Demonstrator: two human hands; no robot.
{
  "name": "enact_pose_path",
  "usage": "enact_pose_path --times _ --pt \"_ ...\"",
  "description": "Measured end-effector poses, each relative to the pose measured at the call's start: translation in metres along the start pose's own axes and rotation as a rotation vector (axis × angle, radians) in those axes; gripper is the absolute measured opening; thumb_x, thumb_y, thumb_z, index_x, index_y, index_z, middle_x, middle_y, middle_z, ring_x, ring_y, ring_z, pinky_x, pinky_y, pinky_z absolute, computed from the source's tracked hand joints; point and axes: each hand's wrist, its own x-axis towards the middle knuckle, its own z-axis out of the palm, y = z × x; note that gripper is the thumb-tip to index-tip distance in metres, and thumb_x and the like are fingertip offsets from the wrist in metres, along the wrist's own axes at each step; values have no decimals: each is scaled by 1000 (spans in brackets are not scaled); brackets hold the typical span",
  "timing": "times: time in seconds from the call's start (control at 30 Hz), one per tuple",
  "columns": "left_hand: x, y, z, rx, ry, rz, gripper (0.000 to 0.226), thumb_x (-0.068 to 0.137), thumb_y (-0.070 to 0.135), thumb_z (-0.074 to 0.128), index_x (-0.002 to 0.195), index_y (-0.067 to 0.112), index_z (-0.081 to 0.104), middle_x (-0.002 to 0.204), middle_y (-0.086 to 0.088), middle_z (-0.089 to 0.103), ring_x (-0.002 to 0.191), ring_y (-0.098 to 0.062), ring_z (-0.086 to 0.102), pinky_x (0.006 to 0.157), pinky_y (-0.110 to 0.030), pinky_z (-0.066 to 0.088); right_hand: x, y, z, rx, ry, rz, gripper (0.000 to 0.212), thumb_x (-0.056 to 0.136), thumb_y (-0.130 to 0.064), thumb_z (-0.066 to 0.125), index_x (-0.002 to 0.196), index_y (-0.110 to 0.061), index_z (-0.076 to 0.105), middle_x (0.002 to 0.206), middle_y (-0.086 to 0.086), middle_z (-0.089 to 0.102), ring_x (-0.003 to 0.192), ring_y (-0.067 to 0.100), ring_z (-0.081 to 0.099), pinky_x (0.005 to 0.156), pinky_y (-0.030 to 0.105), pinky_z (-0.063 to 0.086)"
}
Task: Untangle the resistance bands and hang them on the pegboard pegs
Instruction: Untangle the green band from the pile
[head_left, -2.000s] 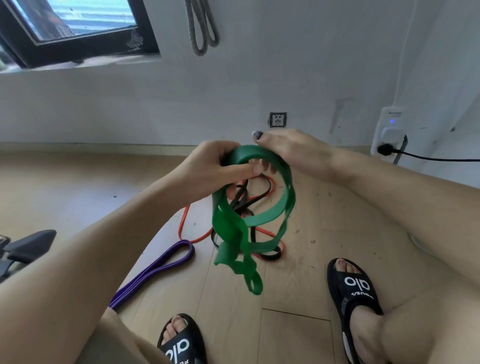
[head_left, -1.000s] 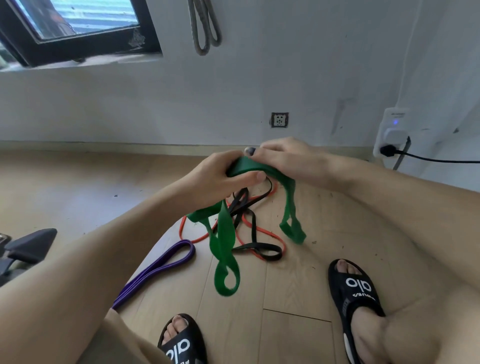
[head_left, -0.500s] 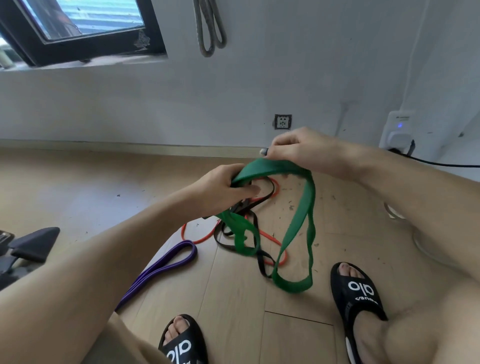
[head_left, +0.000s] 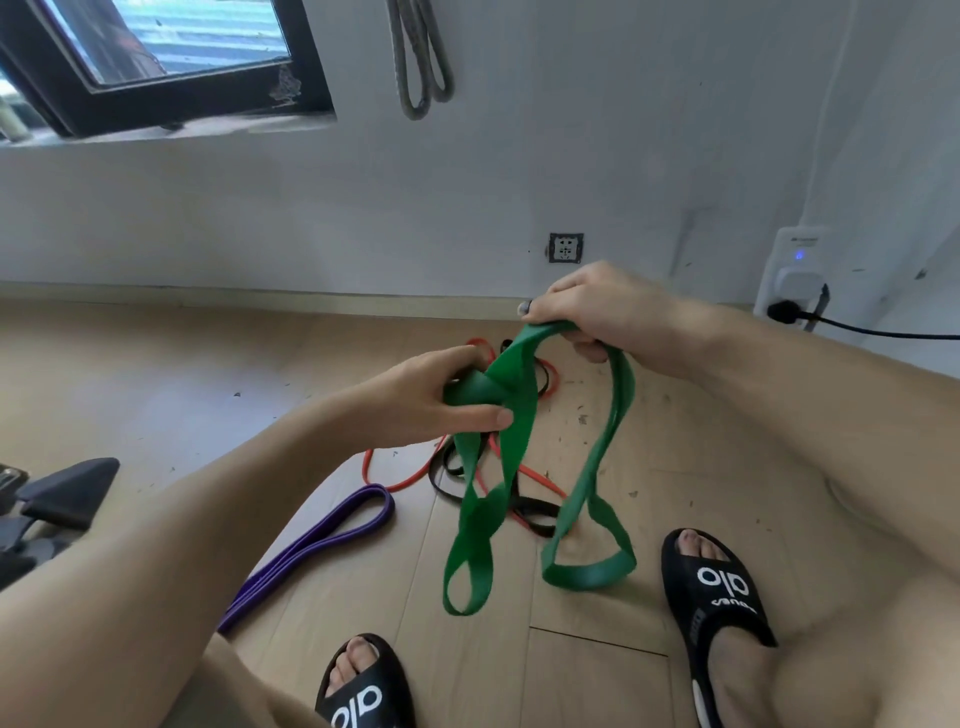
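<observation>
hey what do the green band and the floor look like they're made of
Green band: looks like matte latex or rubber, since the flat strip folds and twists limply between the left hand and right hand. Floor: pale wood-look planks with visible seams, possibly laminate.

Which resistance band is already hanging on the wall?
The grey band, looped high on the wall. The green band is held in both hands; purple, orange and black lie on the floor.

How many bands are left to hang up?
One grey band already hangs on the wall. The left hand and right hand grip the twisted green band. The purple band, orange band and black band lie on the floor.
</observation>
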Motion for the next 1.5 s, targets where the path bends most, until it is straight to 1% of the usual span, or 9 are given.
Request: enact_pose_path --times 0.23,0.43,0.57,0.67,0.77,1.03,1.17,1.33,1.5 --pt "-5 -7 -11 -156 -81 9 15 89 25 77 90 26 62 81 17 68 76 -6 66 75 -23 55 -1 6 -10 -8 68 31 40 94 -23 64 57 -16 49 52 2 38 46 17 33 47 29 29" --pt "-1 -3 -10 596 236 3 37 83 27 74 65 25 42 63 8 51 56 -13 46 50 -27 33 -2 8 -22 36 124 63 30 91 -23 62 65 -15 51 51 0 36 46 16 31 47 30 27" --pt "6 -4 -13 782 361 -379 35 97 50 53 76 22 50 75 2 60 63 -17 54 53 -28 36 -4 7 -27 77 151 54 37 91 -23 62 58 -20 44 49 -3 34 46 16 30 48 30 26" --pt "5 -14 -8 609 108 -402 36 98 61 47 106 26 51 94 2 62 77 -16 59 65 -32 47 -5 3 -21 94 111 16 38 92 -23 61 59 -21 42 53 0 34 48 17 30 49 31 26" --pt "-1 -16 1 344 -251 -307 70 87 66 62 141 29 38 119 8 61 103 -15 62 95 -35 52 -6 -2 -14 119 41 -34 30 94 -21 61 68 -13 49 56 2 34 50 16 29 47 28 26" --pt "6 7 6 -107 -25 47 63 87 37 76 141 40 44 125 12 65 121 -9 62 105 -39 50 -10 -9 0 55 -92 -62 30 95 -24 64 69 -10 62 54 1 45 49 17 36 48 29 32" --pt "9 20 11 -217 24 117 30 90 7 74 114 24 65 108 5 74 104 -13 71 95 -30 56 -11 -12 1 30 -81 -75 31 93 -27 67 67 -11 64 53 2 47 47 15 39 50 28 32" --pt "11 19 6 -134 87 95 26 82 33 81 101 22 68 89 -16 69 82 -39 66 77 -57 57 -11 -9 -2 -4 -38 -44 40 91 -30 70 53 -20 62 48 -4 50 43 12 45 50 24 35" --pt "9 21 1 28 118 119 22 82 42 80 91 34 61 61 16 50 54 -4 45 53 -24 41 -11 -7 -9 -71 14 -62 46 86 -34 73 80 9 61 52 2 41 49 19 35 51 30 30"
